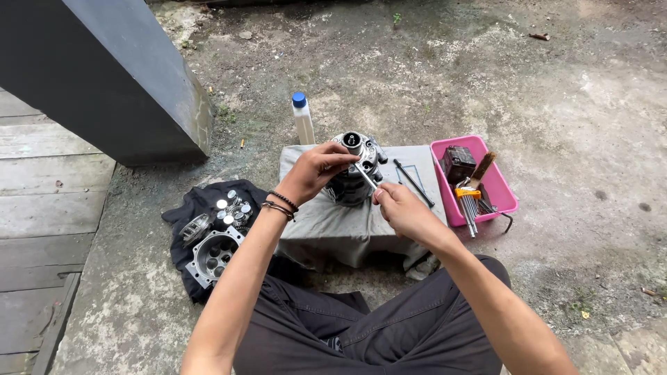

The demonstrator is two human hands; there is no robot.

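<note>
A silver engine part (356, 167) stands upright on a grey cloth (333, 226) spread over a low block in front of me. My left hand (316, 170), with dark bracelets on the wrist, rests its fingers on the upper left side of the engine part. My right hand (403, 208) grips the handle end of a thin metal tool (365, 176) whose tip points up into the side of the engine part.
A pink tray (501, 182) at the right holds hex keys, a brush and a dark box. A long black rod (414, 182) lies on the cloth. Metal engine covers (214, 243) sit on a black cloth at the left. A blue-capped white bottle (303, 119) stands behind. A dark pillar (118, 76) rises at the upper left.
</note>
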